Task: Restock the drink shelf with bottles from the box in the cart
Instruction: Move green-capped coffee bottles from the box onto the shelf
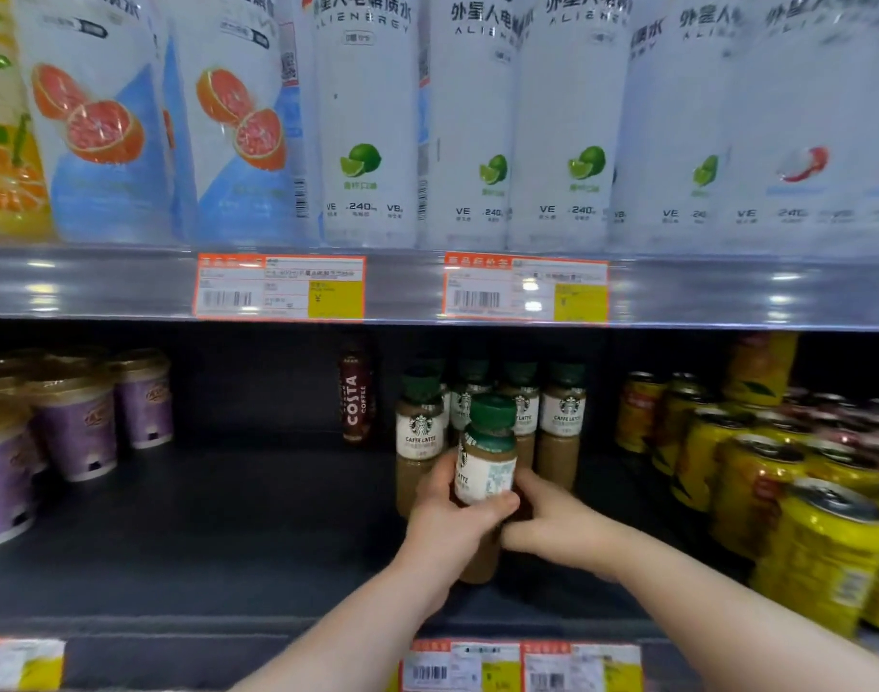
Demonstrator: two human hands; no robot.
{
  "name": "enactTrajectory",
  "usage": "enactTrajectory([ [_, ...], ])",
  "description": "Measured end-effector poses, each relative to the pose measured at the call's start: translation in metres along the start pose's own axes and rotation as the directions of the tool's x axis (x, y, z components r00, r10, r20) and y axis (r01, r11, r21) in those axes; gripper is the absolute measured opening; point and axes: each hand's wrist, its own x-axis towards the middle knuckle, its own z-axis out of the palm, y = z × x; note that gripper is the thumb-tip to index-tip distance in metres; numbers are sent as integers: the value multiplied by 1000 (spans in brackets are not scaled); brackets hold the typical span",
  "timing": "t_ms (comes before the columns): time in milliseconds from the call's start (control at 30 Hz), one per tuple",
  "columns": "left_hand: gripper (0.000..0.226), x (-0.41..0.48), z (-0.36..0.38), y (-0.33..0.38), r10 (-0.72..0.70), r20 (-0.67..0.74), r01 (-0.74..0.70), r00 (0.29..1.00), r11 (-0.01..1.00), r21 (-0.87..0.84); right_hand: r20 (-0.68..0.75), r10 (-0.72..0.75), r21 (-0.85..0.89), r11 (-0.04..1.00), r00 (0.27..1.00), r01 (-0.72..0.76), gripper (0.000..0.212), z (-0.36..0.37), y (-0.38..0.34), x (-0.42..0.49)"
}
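The left hand (452, 524) and right hand (552, 529) are gripping 1 latte bottle (487, 462) between them, above the shelf (228, 541), with matching bottles (420, 432) standing just beyond the hands.

COSTA COFFEE: dark bottle (356, 407), up and left of the left hand (447, 521).
CAFFE LATTE: latte bottles (420, 434), just behind the hand.
LATTE, partly visible: held bottle (485, 467), in the hand.
ALIENERGY, 外星人电解质水, VE, 240, VB: white bottles (365, 117), high above the hand.
Price tags (279, 287): unreadable.

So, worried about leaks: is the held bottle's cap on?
On: a green cap tops the bottle held by left hand and right hand.
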Motion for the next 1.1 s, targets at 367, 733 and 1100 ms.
enactTrajectory([
  [367,56,21,-27,-5,348,-361,-239,865,919,313,-302,137,138,985,943,-99,78,15,14,31],
  [733,63,61,-49,-20,104,-169,-27,980,913,407,-366,128,260,965,922,-31,79,27,11,53],
  [1100,50,69,-54,-29,131,-127,-65,983,902,427,-437,156,176,981,886,-86,59,34,13,61],
])
